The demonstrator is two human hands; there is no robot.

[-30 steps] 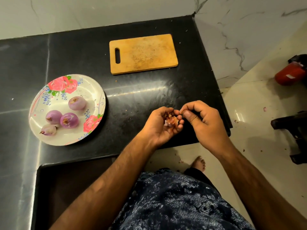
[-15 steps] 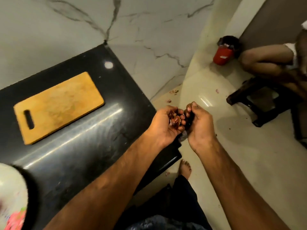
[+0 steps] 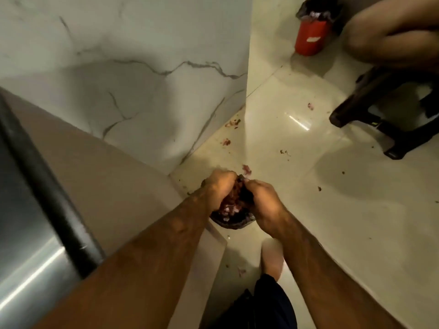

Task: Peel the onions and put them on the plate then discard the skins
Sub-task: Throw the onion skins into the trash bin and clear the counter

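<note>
Onion skins point(image 3: 234, 194): a reddish-brown clump is seen low down, close to the floor, bunched between the two hands and right above a dark container.
Counter point(image 3: 21, 222): only its shiny top and dark rounded edge are caught at the left, close by.
Left hand point(image 3: 219, 187): the fingers are curled inward and the skins are gripped in them, knuckles turned up.
Right hand point(image 3: 262, 204): it is pressed against the other side of the clump; the fingertips are tucked under and hidden, so what is pinched cannot be told.
Dark container point(image 3: 234, 224): it is set on the floor directly under the hands, and pale purple bits are seen inside it.
Loose scraps point(image 3: 247, 169): a few purple pieces are scattered over the pale floor point(image 3: 332, 210), just beyond the hands and along the foot of the wall.
Marble wall point(image 3: 142, 91): white stone with grey veins is seen rising behind the hands.
Stool point(image 3: 380, 119): dark legs are planted on the floor at the far right.
Red bin point(image 3: 310, 36): it is stood upright at the far end, lined with a dark bag.
Another person's leg point(image 3: 392, 36): it is seen bent above the stool.
</note>
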